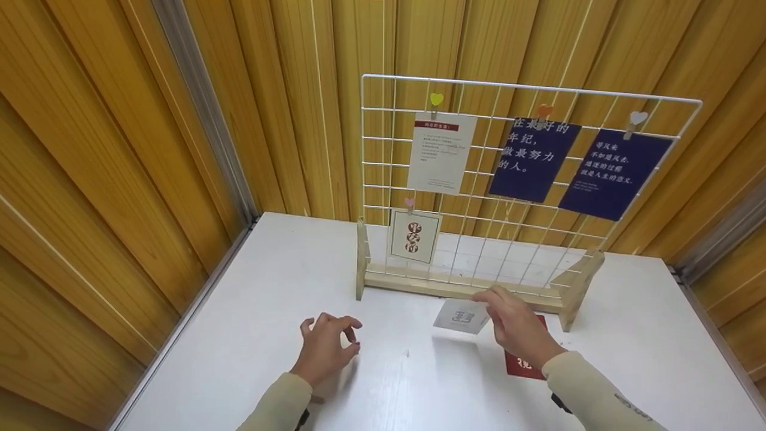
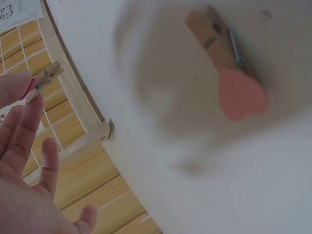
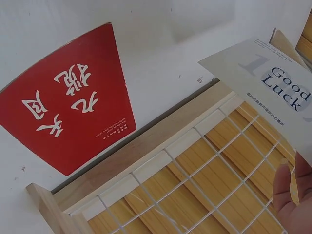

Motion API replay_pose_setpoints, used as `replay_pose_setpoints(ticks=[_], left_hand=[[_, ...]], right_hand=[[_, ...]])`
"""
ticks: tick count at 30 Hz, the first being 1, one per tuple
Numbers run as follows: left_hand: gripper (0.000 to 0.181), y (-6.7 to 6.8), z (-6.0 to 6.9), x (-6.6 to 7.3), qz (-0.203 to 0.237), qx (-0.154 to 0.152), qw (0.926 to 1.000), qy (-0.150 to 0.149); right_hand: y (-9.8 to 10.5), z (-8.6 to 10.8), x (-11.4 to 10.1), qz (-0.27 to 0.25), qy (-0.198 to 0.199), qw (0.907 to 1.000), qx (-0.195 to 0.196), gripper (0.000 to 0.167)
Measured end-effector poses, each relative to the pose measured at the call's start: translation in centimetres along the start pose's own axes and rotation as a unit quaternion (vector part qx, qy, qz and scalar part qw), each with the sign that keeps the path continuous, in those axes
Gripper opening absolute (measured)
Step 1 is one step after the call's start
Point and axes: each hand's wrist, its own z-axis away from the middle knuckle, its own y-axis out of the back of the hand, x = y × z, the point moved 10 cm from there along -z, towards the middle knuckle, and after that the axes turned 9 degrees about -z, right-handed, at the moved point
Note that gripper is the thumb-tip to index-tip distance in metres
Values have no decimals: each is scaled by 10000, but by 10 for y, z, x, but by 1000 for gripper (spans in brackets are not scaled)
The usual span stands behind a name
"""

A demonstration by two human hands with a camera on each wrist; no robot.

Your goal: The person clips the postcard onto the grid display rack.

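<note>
My left hand (image 1: 326, 347) pinches a small wooden clothespin (image 2: 46, 78) between thumb and fingertips; a deep pink decoration on it is partly hidden by the thumb. Above the table, the right hand (image 1: 517, 323) holds a white card (image 1: 461, 316) by its edge. In the right wrist view that card reads "Good Luck". Under the right forearm lies a red card (image 3: 73, 100) with white characters, flat on the table. A second clothespin (image 2: 229, 63) with a salmon-pink heart rests on the table close to the left wrist.
A white wire grid (image 1: 473, 230) stands in a wooden base (image 1: 419, 282) behind the hands. Clipped to it are a white text card (image 1: 441, 167), two dark blue cards (image 1: 532, 164) (image 1: 616, 179) and a cream card (image 1: 415, 254). Wood-patterned panels surround the white table (image 1: 239, 311).
</note>
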Motion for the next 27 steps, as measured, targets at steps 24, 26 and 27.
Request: replay_pose_setpoints(ticks=[24,26,27], left_hand=[[27,5,-1,-3,54,12,10000,33],[27,7,-1,-4,32,29,10000,54],[27,8,-1,-4,30,41,10000,62]], right_hand=[[31,-34,6,150,226,9986,465,37],[33,-40,7,135,204,9986,464,36],[34,-43,7,145,208,9986,462,36]])
